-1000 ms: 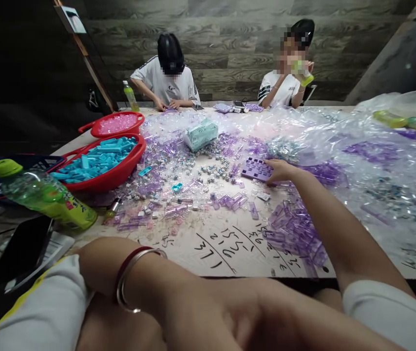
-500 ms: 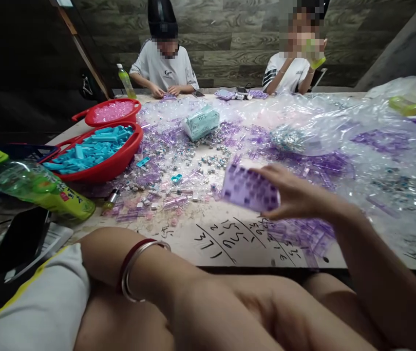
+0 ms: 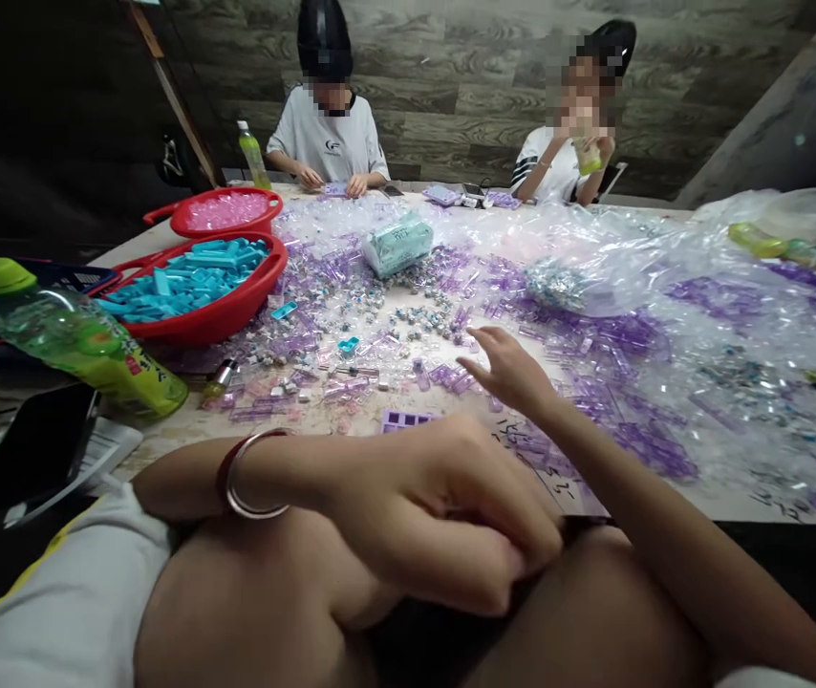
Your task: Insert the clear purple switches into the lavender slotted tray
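Note:
My left hand (image 3: 443,516), with bangles at the wrist, is curled closed in front of the table's near edge. Whatever its fingers may hold is hidden. Just behind it lies a purple tray with square compartments (image 3: 406,421), mostly covered by the hand. My right hand (image 3: 512,368) is stretched over the tabletop with thumb and fingers apart, nothing between them. Nearest to it are loose clear purple plastic pieces (image 3: 451,378) and a scatter of small silvery and blue parts (image 3: 422,315).
At left stand a red basket (image 3: 236,315) of blue pieces, another red basket (image 3: 275,205) of pink pieces, a green-capped bottle (image 3: 93,349) and a phone (image 3: 39,449). A teal packet (image 3: 398,245) and plastic bags (image 3: 615,258) lie farther back. Two people sit across the table.
The purple tray has left my right hand and lies on the table. My left hand has come up into view, closed. The person at back right has tilted the bottle down.

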Demonstrator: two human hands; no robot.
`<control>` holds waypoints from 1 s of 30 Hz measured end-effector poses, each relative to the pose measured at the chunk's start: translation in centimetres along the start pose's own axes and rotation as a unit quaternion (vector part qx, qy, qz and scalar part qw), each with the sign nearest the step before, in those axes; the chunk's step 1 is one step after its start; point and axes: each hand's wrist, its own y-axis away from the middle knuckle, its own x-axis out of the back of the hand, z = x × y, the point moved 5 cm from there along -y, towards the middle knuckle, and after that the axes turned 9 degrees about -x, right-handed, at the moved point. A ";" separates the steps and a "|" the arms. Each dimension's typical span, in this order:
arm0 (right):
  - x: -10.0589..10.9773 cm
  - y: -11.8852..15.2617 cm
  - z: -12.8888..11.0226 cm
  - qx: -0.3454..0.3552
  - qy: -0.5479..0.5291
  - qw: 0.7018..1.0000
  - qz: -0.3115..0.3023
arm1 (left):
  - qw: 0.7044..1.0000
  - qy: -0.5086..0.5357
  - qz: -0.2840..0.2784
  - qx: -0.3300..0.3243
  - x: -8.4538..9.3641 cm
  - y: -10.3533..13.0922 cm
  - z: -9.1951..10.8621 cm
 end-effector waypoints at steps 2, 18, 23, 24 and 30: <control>-1.1 -3.1 1.1 -0.046 0.036 0.998 -0.001 | 0.994 -0.030 -0.096 -0.033 0.0 -0.2 -1.5; -1.4 -4.3 1.2 0.042 -0.085 0.991 0.096 | 0.990 -0.071 -0.103 -0.057 -5.3 4.8 -8.6; 0.1 0.7 -1.2 0.067 -0.210 0.975 0.017 | 0.985 -0.106 -0.073 -0.117 -5.8 5.1 -8.3; 0.1 1.7 -1.7 0.064 -0.238 0.969 -0.016 | 0.984 -0.112 -0.067 -0.124 -5.8 5.1 -8.2; -1.5 4.7 -3.4 0.036 -0.287 0.951 -0.109 | 0.974 -0.153 -0.058 -0.159 -5.8 5.3 -8.1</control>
